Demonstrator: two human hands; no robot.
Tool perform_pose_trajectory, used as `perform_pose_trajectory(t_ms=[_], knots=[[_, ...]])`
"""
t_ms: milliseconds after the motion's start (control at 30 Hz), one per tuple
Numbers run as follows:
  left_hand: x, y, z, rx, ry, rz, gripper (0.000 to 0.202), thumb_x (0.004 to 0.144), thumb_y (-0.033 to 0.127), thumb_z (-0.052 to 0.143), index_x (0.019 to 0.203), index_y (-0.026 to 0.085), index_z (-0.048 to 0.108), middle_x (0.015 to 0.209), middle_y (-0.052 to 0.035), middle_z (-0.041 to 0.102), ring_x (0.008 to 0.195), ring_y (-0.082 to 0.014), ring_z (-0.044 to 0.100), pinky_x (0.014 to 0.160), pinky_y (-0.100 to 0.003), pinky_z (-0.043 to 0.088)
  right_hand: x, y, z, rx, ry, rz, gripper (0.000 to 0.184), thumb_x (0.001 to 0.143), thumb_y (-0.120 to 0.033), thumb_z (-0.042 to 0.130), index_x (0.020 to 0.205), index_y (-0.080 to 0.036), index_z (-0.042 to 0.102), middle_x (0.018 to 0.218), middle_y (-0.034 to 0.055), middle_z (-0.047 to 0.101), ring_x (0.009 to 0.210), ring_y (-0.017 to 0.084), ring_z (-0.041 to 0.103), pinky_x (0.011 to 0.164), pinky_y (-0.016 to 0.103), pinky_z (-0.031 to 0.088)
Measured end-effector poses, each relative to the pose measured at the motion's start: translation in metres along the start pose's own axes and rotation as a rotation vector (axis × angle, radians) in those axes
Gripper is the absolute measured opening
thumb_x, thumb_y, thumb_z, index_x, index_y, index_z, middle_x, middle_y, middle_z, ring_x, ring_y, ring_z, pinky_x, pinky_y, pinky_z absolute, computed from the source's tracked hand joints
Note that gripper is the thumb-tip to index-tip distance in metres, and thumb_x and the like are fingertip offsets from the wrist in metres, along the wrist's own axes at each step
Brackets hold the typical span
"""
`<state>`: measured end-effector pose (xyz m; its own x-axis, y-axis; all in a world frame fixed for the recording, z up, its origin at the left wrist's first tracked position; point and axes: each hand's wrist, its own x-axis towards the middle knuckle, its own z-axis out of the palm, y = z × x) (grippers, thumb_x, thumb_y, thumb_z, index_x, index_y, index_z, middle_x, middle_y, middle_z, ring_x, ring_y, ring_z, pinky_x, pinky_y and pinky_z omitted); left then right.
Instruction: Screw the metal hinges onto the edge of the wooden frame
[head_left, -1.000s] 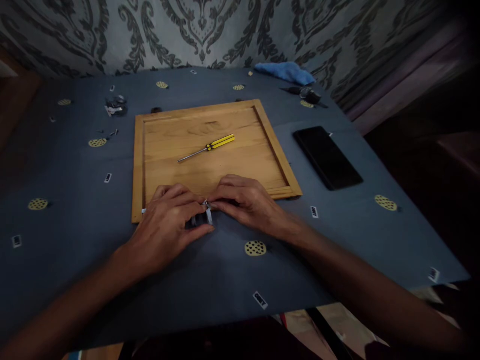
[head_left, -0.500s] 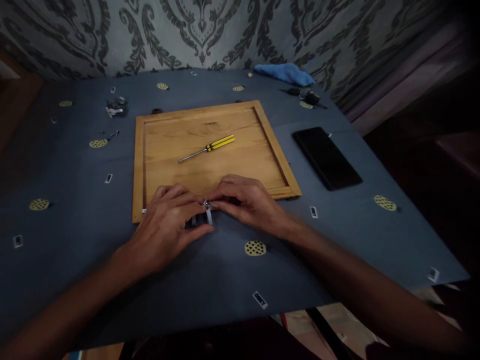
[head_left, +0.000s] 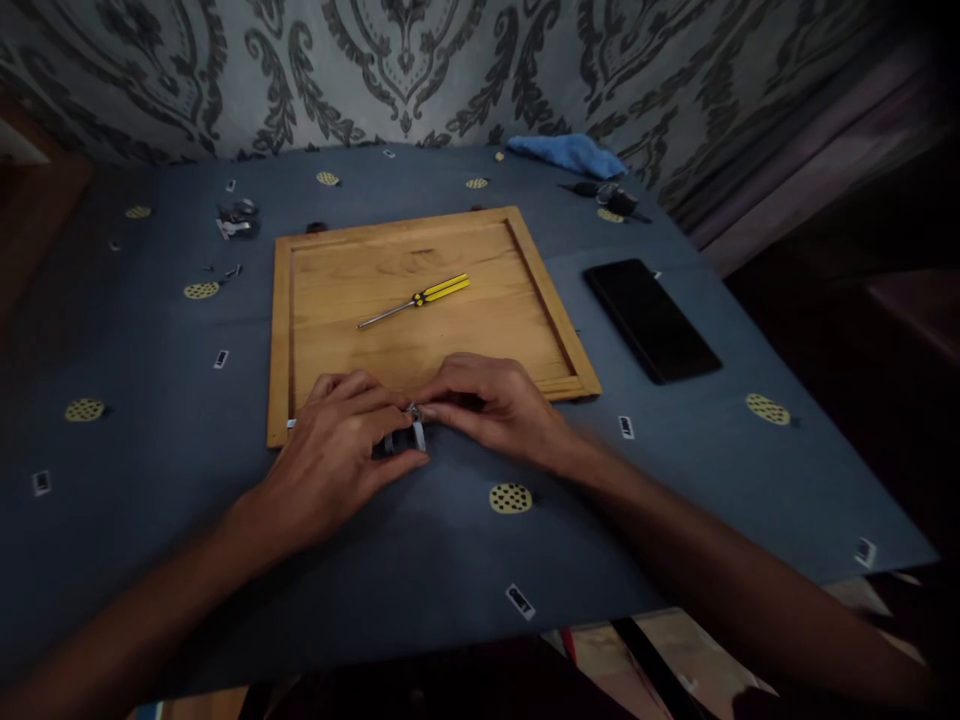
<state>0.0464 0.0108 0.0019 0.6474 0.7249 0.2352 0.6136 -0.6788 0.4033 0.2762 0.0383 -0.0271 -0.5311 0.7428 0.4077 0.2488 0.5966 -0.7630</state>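
At the near edge of a framed wooden panel, my left hand is closed on a small metal bracket, its thumb below and fingers above. Part of the bracket is covered by those fingers. My right hand pinches thumb and forefinger together at the bracket's upper end. Whatever sits in that pinch is too small and too covered to make out. A screwdriver with a yellow and black handle lies on the panel, beyond both hands.
Loose metal hardware and a few small screws lie at the back left. To the right are a black phone, a dark tool and a blue cloth. A patterned curtain hangs behind the blue-covered table.
The view has shifted very slightly. Both hands stay in the same place on the bracket, and nothing else has visibly moved.
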Motion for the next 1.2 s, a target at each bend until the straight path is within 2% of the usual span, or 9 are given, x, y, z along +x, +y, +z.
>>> perform_pose_trajectory(t_ms=[133, 267, 367, 500, 600, 767, 1000, 1067, 1200], knots=[[0.000, 0.001, 0.000, 0.001, 0.000, -0.005, 0.021, 0.091, 0.031, 0.085, 0.107, 0.021, 0.077, 0.112, -0.0034, 0.082, 0.100, -0.0260, 0.067, 0.088, -0.042, 0.044, 0.003, 0.001, -0.007, 0.040, 0.097, 0.070, 0.011, 0.098, -0.022, 0.067, 0.092, -0.018, 0.075, 0.080, 0.0010, 0.071, 0.072, 0.013, 0.065, 0.067, 0.026, 0.049], [-0.001, 0.001, 0.002, -0.006, 0.021, -0.024, 0.022, 0.088, 0.030, 0.087, 0.105, 0.020, 0.077, 0.110, -0.0039, 0.082, 0.101, -0.0266, 0.068, 0.087, -0.041, 0.046, 0.011, 0.013, -0.021, -0.244, 0.163, 0.196, 0.013, 0.097, -0.018, 0.062, 0.100, -0.017, 0.075, 0.090, 0.0054, 0.074, 0.078, 0.017, 0.068, 0.071, 0.028, 0.052], [-0.002, 0.001, 0.004, -0.007, 0.027, -0.029, 0.021, 0.086, 0.029, 0.088, 0.103, 0.020, 0.078, 0.110, -0.0041, 0.082, 0.101, -0.0268, 0.069, 0.085, -0.041, 0.046, 0.023, 0.022, -0.028, -0.516, 0.110, 0.276, 0.020, 0.097, -0.015, 0.057, 0.108, -0.016, 0.074, 0.105, 0.0106, 0.074, 0.088, 0.021, 0.070, 0.080, 0.034, 0.056], [-0.003, 0.001, 0.005, -0.008, 0.029, -0.030, 0.024, 0.085, 0.029, 0.090, 0.104, 0.020, 0.078, 0.110, -0.0040, 0.082, 0.100, -0.0269, 0.069, 0.085, -0.041, 0.046, 0.044, 0.024, -0.026, -0.615, 0.010, 0.300, 0.035, 0.098, -0.013, 0.051, 0.127, -0.019, 0.070, 0.133, 0.0135, 0.070, 0.109, 0.027, 0.071, 0.093, 0.038, 0.056], [-0.003, 0.000, 0.005, -0.012, 0.022, -0.028, 0.025, 0.085, 0.031, 0.089, 0.105, 0.020, 0.079, 0.109, -0.0038, 0.082, 0.101, -0.0269, 0.069, 0.087, -0.042, 0.046, 0.060, 0.023, -0.026, -0.689, -0.036, 0.361, 0.048, 0.098, -0.010, 0.047, 0.143, -0.017, 0.061, 0.153, 0.0188, 0.058, 0.112, 0.031, 0.070, 0.092, 0.041, 0.055], [-0.003, -0.001, 0.004, -0.007, 0.016, -0.029, 0.022, 0.087, 0.032, 0.088, 0.103, 0.019, 0.079, 0.110, -0.0050, 0.082, 0.102, -0.0267, 0.069, 0.088, -0.042, 0.046, 0.068, 0.023, -0.033, -0.725, -0.093, 0.400, 0.033, 0.101, -0.018, 0.051, 0.126, -0.017, 0.072, 0.127, 0.0164, 0.072, 0.107, 0.028, 0.070, 0.091, 0.036, 0.051], [-0.002, -0.001, 0.002, -0.006, -0.022, -0.050, 0.020, 0.089, 0.035, 0.085, 0.102, 0.020, 0.080, 0.107, -0.0061, 0.082, 0.102, -0.0272, 0.068, 0.091, -0.043, 0.046, 0.045, 0.015, -0.050, -0.684, -0.079, 0.374, 0.026, 0.097, -0.021, 0.061, 0.118, -0.015, 0.077, 0.110, 0.0126, 0.075, 0.102, 0.026, 0.070, 0.087, 0.034, 0.050], [-0.002, -0.001, 0.002, -0.008, -0.015, -0.046, 0.022, 0.090, 0.036, 0.085, 0.104, 0.020, 0.080, 0.107, -0.0061, 0.082, 0.102, -0.0269, 0.068, 0.090, -0.043, 0.046, 0.034, 0.010, -0.056, -0.644, -0.014, 0.335, 0.022, 0.096, -0.022, 0.065, 0.113, -0.015, 0.078, 0.104, 0.0108, 0.075, 0.093, 0.024, 0.069, 0.083, 0.034, 0.050], [-0.002, -0.001, 0.002, -0.008, -0.007, -0.032, 0.020, 0.091, 0.037, 0.084, 0.102, 0.021, 0.080, 0.109, -0.0054, 0.082, 0.101, -0.0262, 0.068, 0.090, -0.043, 0.046, 0.018, -0.010, -0.063, -0.271, 0.367, 0.160, 0.023, 0.092, -0.043, 0.077, 0.093, -0.020, 0.076, 0.084, 0.0035, 0.070, 0.067, 0.016, 0.060, 0.062, 0.030, 0.046]])
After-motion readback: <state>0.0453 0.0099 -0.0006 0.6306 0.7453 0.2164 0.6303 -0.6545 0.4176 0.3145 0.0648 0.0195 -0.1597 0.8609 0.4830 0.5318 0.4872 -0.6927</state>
